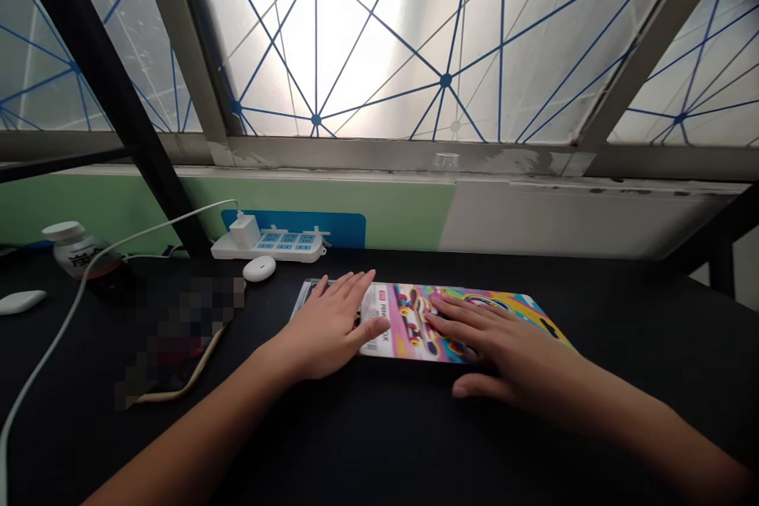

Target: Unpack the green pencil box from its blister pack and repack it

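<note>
A flat, brightly coloured pencil box (409,324) lies on the black table, its lid printed in pink, yellow and blue with lettering near the left end. Across that left end rests my left hand (337,324), fingers stretched out and pointing away from me. My right hand (492,340) lies flat over the right half, fingers extended to the left and the thumb off the near edge. Both palms cover parts of the lid. Neither hand is wrapped around anything.
A white power strip (273,247) with a charger (245,229) stands by the wall, and a white cable (83,300) runs left from it. Near it are a small round white case (259,269), a blurred phone-like object (207,356) and a bottle (83,253).
</note>
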Demonstrator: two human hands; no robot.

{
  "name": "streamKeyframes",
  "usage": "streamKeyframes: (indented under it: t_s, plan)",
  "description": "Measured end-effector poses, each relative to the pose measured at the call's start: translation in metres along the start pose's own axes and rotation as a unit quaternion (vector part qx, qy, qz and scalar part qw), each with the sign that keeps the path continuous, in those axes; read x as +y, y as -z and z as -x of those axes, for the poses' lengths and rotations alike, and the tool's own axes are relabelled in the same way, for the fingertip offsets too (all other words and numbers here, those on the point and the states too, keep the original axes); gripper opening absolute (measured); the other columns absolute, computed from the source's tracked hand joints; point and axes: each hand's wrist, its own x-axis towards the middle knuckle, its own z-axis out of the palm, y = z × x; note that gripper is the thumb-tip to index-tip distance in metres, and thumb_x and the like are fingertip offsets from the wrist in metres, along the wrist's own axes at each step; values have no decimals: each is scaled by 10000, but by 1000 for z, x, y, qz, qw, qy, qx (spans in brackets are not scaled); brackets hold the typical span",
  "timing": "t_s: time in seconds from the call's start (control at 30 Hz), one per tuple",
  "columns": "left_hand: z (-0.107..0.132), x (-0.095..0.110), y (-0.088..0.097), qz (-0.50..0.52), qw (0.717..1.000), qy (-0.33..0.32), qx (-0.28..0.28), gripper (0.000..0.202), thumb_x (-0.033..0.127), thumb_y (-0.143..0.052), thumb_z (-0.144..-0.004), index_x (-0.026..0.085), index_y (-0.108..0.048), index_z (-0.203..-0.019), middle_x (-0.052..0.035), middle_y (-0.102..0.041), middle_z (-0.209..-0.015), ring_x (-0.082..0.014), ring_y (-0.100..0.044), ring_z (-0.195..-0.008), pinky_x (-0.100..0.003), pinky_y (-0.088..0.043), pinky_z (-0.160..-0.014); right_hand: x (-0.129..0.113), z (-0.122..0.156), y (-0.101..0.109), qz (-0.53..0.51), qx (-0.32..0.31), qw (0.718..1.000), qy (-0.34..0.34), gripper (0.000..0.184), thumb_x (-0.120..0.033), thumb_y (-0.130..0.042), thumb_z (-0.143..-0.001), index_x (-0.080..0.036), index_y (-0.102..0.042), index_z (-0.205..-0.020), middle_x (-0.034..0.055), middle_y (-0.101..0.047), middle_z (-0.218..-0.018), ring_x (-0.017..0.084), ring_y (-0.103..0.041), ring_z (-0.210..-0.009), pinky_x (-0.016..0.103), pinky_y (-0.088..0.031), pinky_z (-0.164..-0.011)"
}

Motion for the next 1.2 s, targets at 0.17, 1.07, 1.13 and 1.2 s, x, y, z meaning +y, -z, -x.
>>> streamKeyframes:
  t_s: [0.17, 1.07, 1.13, 1.2]
  plan:
    - [-2, -9, 2, -36, 999, 11, -19, 875, 810, -231, -910, 270, -197, -1598, -16, -153, -1668, -284, -88, -1542, -528, -70, -1230, 21, 13, 14, 43, 45, 998, -25, 696, -735, -642, -786, -270, -662, -1303, 125, -650, -1356, 387, -574, -1266, 628, -390, -1094]
    - [-6, -47, 21, -45, 999, 22, -10, 779, 797, -298, -911, 356, -318, -1553, -87, -188, -1661, -337, -103, -1532, -598, -98, -1192, 30, 20, 32, 122, 179, 976, 0, 712, -20, -382, -840, -311, -471, -1483, 27, -536, -1488, 274, -570, -1299, 528, -465, -1060]
    - [-8, -43, 15, -44, 999, 21, 18, 769, 786, -303, -919, 333, -372, -1536, -105, -208, -1656, -345, -126, -1528, -594, -120, -1190, -3, 22, 30, 139, 189, 972, 29, 721, -20, -409, -814, -307, -491, -1470, 40, -569, -1456, 298, -578, -1288, 544, -459, -1060]
    - [-10, -38, 9, -44, 998, 21, 45, 748, 770, -322, -926, 315, -430, -1510, -120, -245, -1645, -357, -154, -1521, -601, -130, -1187, -48, 22, 17, 144, 176, 971, 73, 706, -44, -430, -821, -275, -470, -1487, 76, -572, -1447, 325, -581, -1280, 553, -470, -1046]
